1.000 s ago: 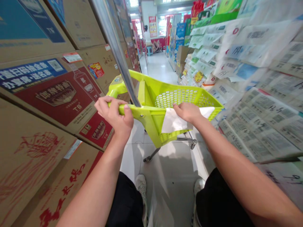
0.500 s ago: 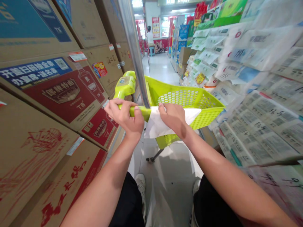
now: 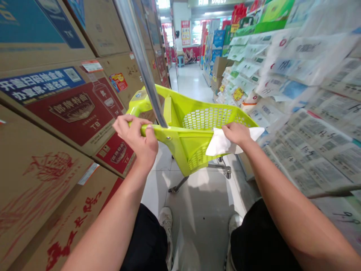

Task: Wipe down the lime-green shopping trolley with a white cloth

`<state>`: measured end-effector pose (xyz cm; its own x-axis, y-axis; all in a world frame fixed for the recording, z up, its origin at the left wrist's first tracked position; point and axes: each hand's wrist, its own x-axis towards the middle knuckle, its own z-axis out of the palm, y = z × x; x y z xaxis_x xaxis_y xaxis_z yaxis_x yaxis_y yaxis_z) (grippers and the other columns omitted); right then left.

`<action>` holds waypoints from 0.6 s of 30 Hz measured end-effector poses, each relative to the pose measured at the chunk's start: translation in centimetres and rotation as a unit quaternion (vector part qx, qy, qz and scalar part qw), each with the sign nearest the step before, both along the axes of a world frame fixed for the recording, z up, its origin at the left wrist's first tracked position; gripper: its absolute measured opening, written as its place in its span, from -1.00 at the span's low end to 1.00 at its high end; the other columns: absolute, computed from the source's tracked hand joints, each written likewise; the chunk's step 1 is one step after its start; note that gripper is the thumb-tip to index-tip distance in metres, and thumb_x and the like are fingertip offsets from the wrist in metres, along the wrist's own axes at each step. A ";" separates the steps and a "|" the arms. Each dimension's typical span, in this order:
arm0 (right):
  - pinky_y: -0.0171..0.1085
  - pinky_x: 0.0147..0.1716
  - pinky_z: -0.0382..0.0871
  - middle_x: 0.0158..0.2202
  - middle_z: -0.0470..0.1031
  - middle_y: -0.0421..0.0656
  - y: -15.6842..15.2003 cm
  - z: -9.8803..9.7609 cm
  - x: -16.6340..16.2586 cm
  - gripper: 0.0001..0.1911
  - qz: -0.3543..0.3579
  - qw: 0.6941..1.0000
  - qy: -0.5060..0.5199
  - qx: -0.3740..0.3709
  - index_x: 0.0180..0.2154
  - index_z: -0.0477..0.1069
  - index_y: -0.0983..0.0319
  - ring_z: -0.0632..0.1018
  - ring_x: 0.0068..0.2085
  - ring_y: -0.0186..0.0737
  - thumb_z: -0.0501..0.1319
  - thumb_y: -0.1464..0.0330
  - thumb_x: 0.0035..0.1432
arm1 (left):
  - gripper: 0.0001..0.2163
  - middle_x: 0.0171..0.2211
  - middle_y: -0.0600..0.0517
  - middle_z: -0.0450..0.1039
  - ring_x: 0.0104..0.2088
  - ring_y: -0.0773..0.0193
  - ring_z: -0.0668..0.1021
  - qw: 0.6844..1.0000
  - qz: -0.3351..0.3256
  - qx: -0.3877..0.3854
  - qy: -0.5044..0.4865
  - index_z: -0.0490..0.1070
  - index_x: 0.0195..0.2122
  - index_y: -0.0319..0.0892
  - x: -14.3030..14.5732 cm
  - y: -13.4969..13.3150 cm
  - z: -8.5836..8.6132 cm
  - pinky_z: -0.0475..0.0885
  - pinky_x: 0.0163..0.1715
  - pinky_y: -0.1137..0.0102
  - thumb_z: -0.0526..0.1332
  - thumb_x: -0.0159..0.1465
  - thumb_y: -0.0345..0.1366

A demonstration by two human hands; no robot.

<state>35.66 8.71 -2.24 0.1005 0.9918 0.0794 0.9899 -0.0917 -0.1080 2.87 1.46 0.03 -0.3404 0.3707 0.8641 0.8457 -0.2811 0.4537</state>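
Head view: right hand (image 3: 237, 134) presses soft white cloth (image 3: 221, 144) on perforated cart (image 3: 194, 131)

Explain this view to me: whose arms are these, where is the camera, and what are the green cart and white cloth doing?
There is no machine here: the picture comes from a camera worn on a person's head, looking forward and down, so both bare arms are that person's own. The left hand grips the rear bar of a lime-green plastic cart. The right hand holds a white cloth against the cart's right rim. The cart stands on a pale tiled floor in a shop aisle, with stacked cardboard boxes on the left and shelves of wrapped packs on the right.
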 end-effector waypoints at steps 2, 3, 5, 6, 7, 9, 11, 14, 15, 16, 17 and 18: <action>-0.13 -0.07 0.39 -0.01 0.66 0.03 -0.4 0.1 -0.4 -0.48 0.024 1.000 0.000 0.011 -0.08 0.67 0.16 0.62 0.07 0.13 -0.04 0.16 0.35 | -0.91 -0.20 -0.07 0.29 0.03 0.04 0.37 1.000 0.013 0.014 -0.004 0.39 -0.44 -0.12 0.6 -0.1 0.1 0.31 0.13 -0.03 0.17 0.21 -0.40; -0.11 -0.03 0.39 0.03 0.65 -0.01 -0.7 0.2 -1.2 -0.48 0.044 0.999 0.008 0.017 -0.01 0.65 0.12 0.61 0.09 0.12 -0.05 0.14 0.36 | -0.91 -0.21 -0.07 0.28 0.02 0.04 0.38 1.000 0.016 0.026 -0.006 0.37 -0.45 -0.12 1.0 -0.1 0.1 0.31 0.14 -0.02 0.16 0.19 -0.39; -0.07 0.02 0.38 0.11 0.62 -0.09 -1.8 0.9 -3.7 -0.46 0.096 0.994 0.041 0.029 0.12 0.57 0.03 0.59 0.13 0.11 -0.06 0.06 0.39 | -0.91 -0.23 -0.07 0.24 0.01 0.04 0.38 0.999 0.016 0.048 -0.007 0.35 -0.47 -0.11 1.5 -0.1 0.2 0.31 0.15 0.00 0.12 0.17 -0.36; -0.06 0.04 0.39 0.13 0.61 -0.11 -2.4 1.3 -5.3 -0.44 0.123 0.990 0.062 0.038 0.17 0.53 0.01 0.58 0.13 0.11 -0.07 0.02 0.40 | -0.91 -0.24 -0.07 0.23 0.00 0.03 0.38 0.998 0.012 0.056 -0.004 0.35 -0.48 -0.11 1.7 -0.2 0.2 0.31 0.15 0.01 0.11 0.16 -0.34; -0.05 0.06 0.38 0.15 0.60 -0.13 -3.1 1.8 -7.0 -0.43 0.153 0.983 0.086 0.049 0.19 0.51 0.00 0.58 0.13 0.09 -0.08 0.00 0.41 | -0.91 -0.24 -0.08 0.23 0.00 0.03 0.38 0.998 0.008 0.059 -0.001 0.34 -0.47 -0.11 1.9 -0.2 0.2 0.31 0.14 0.02 0.10 0.15 -0.32; -0.07 0.10 0.37 0.17 0.58 -0.16 -4.3 2.7 -10.1 -0.40 0.211 0.965 0.135 0.079 0.22 0.47 0.00 0.57 0.15 0.05 -0.12 -0.04 0.43 | -0.90 -0.25 -0.08 0.24 -0.01 0.01 0.38 0.999 0.000 0.053 0.008 0.34 -0.47 -0.10 2.0 -0.4 0.2 0.30 0.14 0.02 0.09 0.16 -0.29; -0.07 0.12 0.37 0.17 0.58 -0.17 -5.2 3.6 -12.3 -0.37 0.229 0.952 0.177 0.094 0.26 0.42 -0.01 0.56 0.16 0.03 -0.13 -0.09 0.42 | -0.90 -0.25 -0.08 0.25 0.00 -0.01 0.37 0.999 -0.007 0.046 0.010 0.33 -0.46 -0.10 2.0 -0.6 0.2 0.28 0.13 0.00 0.08 0.17 -0.29; -0.06 0.10 0.38 0.11 0.61 -0.16 -5.5 4.2 -13.1 -0.38 0.216 0.948 0.218 0.083 0.34 0.31 0.00 0.57 0.14 0.04 -0.08 -0.06 0.41 | -0.90 -0.20 -0.11 0.26 0.05 -0.05 0.36 1.000 -0.011 0.014 0.008 0.35 -0.43 -0.10 1.7 -0.7 0.2 0.25 0.13 -0.03 0.09 0.19 -0.27; -0.06 0.10 0.38 0.11 0.61 -0.16 -5.3 4.2 -12.8 -0.39 0.214 0.948 0.223 0.076 0.36 0.27 0.00 0.57 0.14 0.04 -0.06 -0.03 0.41 | -0.90 -0.18 -0.11 0.26 0.06 -0.07 0.35 1.000 -0.012 0.002 0.008 0.35 -0.41 -0.10 1.5 -0.7 0.2 0.25 0.12 -0.03 0.10 0.20 -0.26; -0.06 0.10 0.37 0.11 0.61 -0.16 -5.0 4.1 -12.2 -0.40 0.211 0.950 0.222 0.068 0.37 0.26 -0.01 0.57 0.13 0.04 -0.05 0.00 0.41 | -0.91 -0.16 -0.12 0.26 0.07 -0.07 0.35 1.000 -0.012 -0.007 0.009 0.35 -0.40 -0.10 1.3 -0.6 0.2 0.24 0.12 -0.04 0.11 0.20 -0.26; -0.05 0.09 0.37 0.12 0.61 -0.16 -4.6 3.8 -11.4 -0.41 0.204 0.953 0.214 0.060 0.37 0.25 -0.02 0.57 0.13 0.05 -0.04 0.02 0.40 | -0.91 -0.14 -0.12 0.26 0.07 -0.07 0.35 1.000 -0.013 -0.011 0.009 0.35 -0.40 -0.11 1.1 -0.5 0.2 0.24 0.12 -0.05 0.12 0.20 -0.26; -0.04 0.09 0.37 0.12 0.60 -0.16 -4.1 3.4 -10.4 -0.41 0.192 0.959 0.201 0.052 0.37 0.26 -0.02 0.57 0.13 0.07 -0.04 0.04 0.39 | -0.92 -0.13 -0.12 0.27 0.07 -0.06 0.36 1.000 -0.012 -0.010 0.009 0.35 -0.40 -0.11 0.8 -0.3 0.2 0.24 0.11 -0.06 0.12 0.19 -0.26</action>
